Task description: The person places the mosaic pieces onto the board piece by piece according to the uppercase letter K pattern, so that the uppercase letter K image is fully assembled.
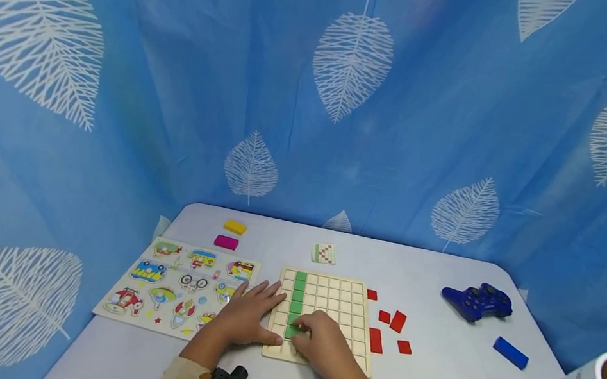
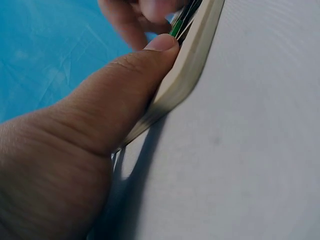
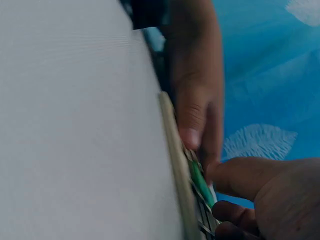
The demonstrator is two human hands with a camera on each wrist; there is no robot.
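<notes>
Right hand [image 1: 319,342] pinches a green tile [image 1: 292,331] at the grid board's [image 1: 347,309] left column, near the front edge; left hand [image 1: 248,311] lies flat, fingers spread, bracing the board's left edge. Keep tile level, square to the cell, then press

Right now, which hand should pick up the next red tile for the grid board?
Probably the right hand. The red tiles lie on the table just right of the wooden grid board, on that hand's side. The left hand lies flat, steadying the board's left edge, and would have to cross over.
</notes>
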